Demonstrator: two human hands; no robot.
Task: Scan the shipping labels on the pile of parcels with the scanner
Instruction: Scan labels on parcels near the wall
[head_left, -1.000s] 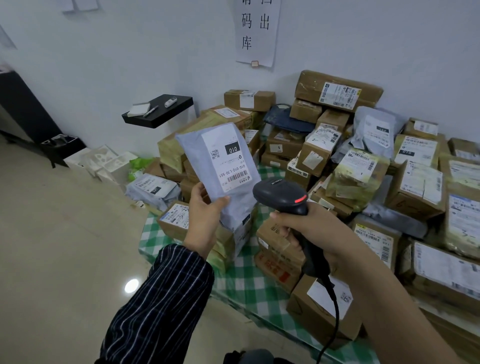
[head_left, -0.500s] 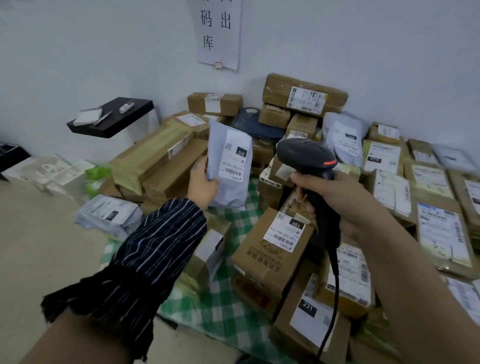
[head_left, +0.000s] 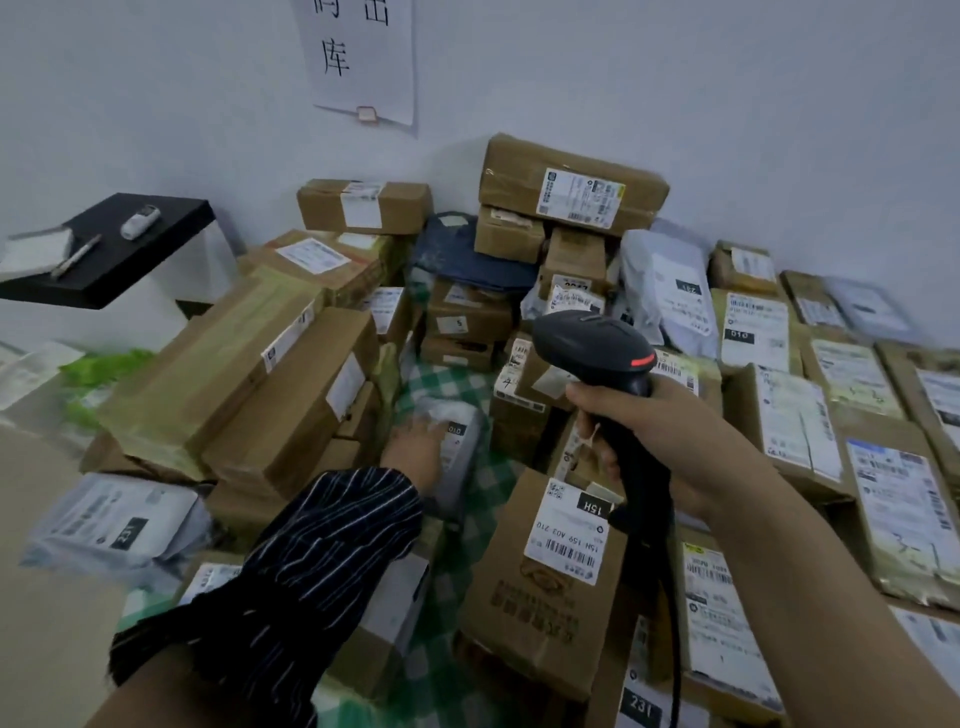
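Right hand (head_left: 660, 431) curled tight round handle of black scanner (head_left: 592, 348), held up over box labelled 15H (head_left: 550, 597), head aimed far-left. Left hand (head_left: 415, 452) on grey mailer (head_left: 460, 467) marked 010, lying on checked cloth (head_left: 447, 379) in gap between cardboard boxes (head_left: 291, 410). Blurred: cannot tell whether fingers pinch or merely rest.

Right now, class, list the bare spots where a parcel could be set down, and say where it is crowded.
Bare green checked cloth shows between the long brown boxes and the 15H box, partly taken by the grey mailer. The black shelf is bare at its right end. Rightward, parcels lie packed edge to edge.
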